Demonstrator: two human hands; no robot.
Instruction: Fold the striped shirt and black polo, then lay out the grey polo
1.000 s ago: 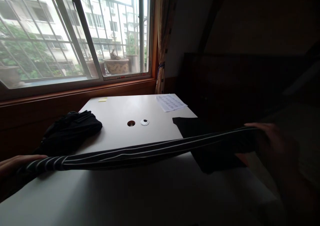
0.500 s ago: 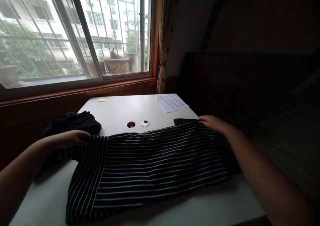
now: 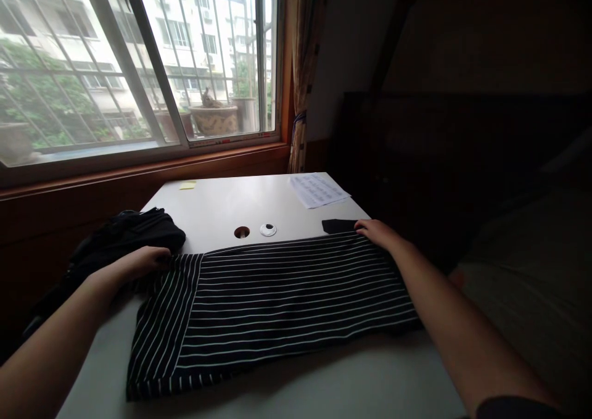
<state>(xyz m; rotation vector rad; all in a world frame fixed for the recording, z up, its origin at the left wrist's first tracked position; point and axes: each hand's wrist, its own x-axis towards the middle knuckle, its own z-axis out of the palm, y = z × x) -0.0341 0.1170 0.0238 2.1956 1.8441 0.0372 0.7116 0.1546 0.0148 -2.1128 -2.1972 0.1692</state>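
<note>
White tabletop, centre, bearing printed papers and a black cloth bundle at centre left. Barred window, upper left; shadowed room, right. Striped garment, lower centre, spread over the tabletop, its far corners gripped between the fingers of left hand and right hand.

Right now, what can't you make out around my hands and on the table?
In the head view:
- Writing on the papers: too small and blurred.
- Underside of the striped cloth: hidden by its upper face.
- Rest of the dark piece by your right hand: covered by the striped cloth.
- Part of the black pile: behind your left hand and forearm.
</note>
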